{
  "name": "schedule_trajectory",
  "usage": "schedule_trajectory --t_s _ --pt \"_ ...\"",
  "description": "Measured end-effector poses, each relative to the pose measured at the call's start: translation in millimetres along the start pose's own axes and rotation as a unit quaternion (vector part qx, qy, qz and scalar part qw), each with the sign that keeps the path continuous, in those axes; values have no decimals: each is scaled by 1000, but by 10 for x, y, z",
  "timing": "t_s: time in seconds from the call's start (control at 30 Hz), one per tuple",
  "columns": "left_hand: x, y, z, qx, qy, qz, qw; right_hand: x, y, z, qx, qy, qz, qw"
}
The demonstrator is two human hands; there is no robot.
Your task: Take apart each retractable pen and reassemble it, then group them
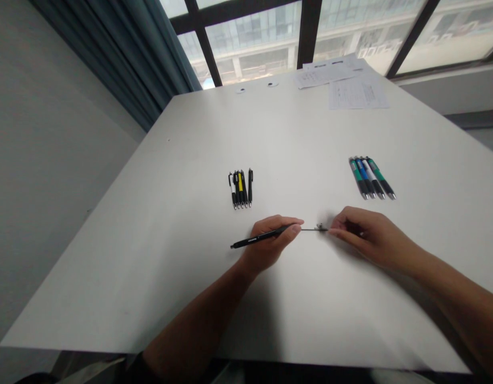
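Observation:
My left hand (268, 240) is closed around a black pen (259, 238), which lies slanted across the palm with its rear end pointing left. From the pen's right end a thin dark refill (309, 230) sticks out, level above the table. Thumb and forefinger of my right hand (360, 229) are pinched at the refill's far end. Close to those fingertips shows a small dark piece (320, 226), too blurred to name. Beyond my left hand lies a row of several pens (240, 189), black with white and yellow parts.
Several green, blue and white pens (371, 177) lie side by side at the right on the white table (150, 213). Written sheets of paper (358, 93) rest at the far edge by the window. Two small white pieces (272, 84) sit there too. A blue curtain (122, 48) hangs at the left.

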State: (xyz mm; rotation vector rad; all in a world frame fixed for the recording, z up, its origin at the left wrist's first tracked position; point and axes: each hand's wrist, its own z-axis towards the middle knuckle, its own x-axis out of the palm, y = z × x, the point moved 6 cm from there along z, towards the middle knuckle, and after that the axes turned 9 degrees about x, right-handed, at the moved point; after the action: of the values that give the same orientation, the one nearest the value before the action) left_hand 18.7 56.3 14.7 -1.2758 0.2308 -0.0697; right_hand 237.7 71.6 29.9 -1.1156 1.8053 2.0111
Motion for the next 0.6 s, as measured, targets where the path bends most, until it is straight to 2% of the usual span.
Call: schedule_trajectory --t_s 0.1,0.2,0.3,0.43,0.53,0.6 --pt "99 -64 -23 61 18 21 998 223 100 -77 66 83 188 977" --pt "205 -62 -59 77 61 26 995 381 157 -132 100 129 301 940" --pt "250 -56 -66 93 94 48 990 429 156 -133 117 136 332 926" --pt "270 -15 -52 91 124 23 988 381 146 -109 133 118 327 928" --pt "224 60 -44 35 120 -39 991 252 106 -89 130 88 322 934" --pt "141 111 -34 -12 98 -97 990 139 31 -73 125 59 315 939"
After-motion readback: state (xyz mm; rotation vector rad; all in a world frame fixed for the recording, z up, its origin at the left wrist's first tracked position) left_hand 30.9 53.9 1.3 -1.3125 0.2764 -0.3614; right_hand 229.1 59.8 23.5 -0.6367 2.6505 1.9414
